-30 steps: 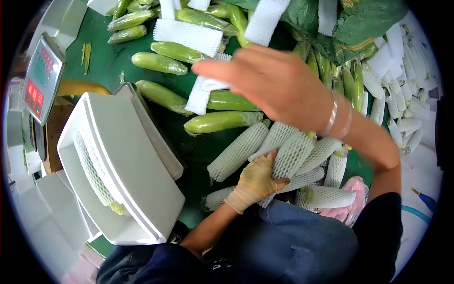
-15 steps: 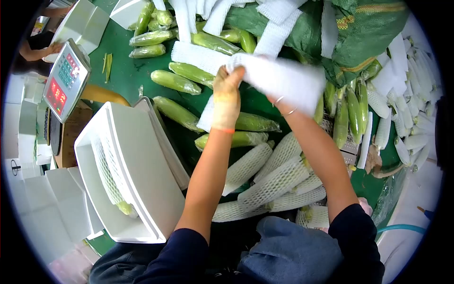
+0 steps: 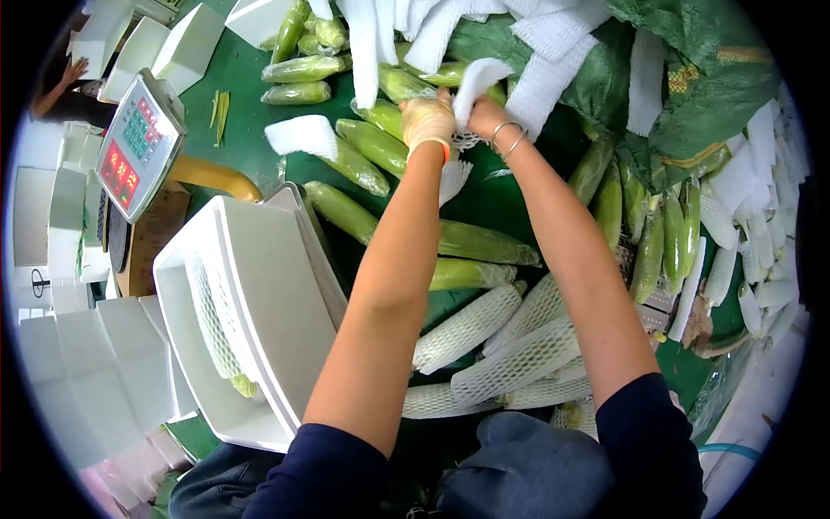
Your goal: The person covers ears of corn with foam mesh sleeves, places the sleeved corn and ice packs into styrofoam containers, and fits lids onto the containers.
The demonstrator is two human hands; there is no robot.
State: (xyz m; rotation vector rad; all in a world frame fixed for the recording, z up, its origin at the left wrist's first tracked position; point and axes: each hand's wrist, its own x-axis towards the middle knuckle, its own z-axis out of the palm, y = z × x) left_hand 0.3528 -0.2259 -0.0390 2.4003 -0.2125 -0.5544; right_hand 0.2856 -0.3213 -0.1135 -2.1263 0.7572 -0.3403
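My left hand (image 3: 428, 121), in a pale glove, is closed at the upper middle, by the long green vegetables (image 3: 372, 145) in clear film. Close beside it my right hand (image 3: 489, 118), with bracelets at the wrist, is closed too. Between and above them is a white foam net sleeve (image 3: 477, 80), curled up at one end, its mesh showing below the fingers. Both hands appear to grip it; the fingertips are partly hidden. Another white foam sleeve (image 3: 301, 137) lies over a vegetable's end on the left.
Vegetables in foam nets (image 3: 519, 359) lie in front of my lap. A white foam box (image 3: 281, 298) tilts at left, one netted vegetable inside. Behind it stands a scale (image 3: 138, 147). Flat foam sleeves (image 3: 553, 78) and a green sack (image 3: 718, 95) lie at the back. A co-worker's hand (image 3: 73, 71) shows far left.
The blurred white foam sleeve swung out to the right is now bunched between my hands. My right hand has drawn near the left. The whole view has shifted slightly.
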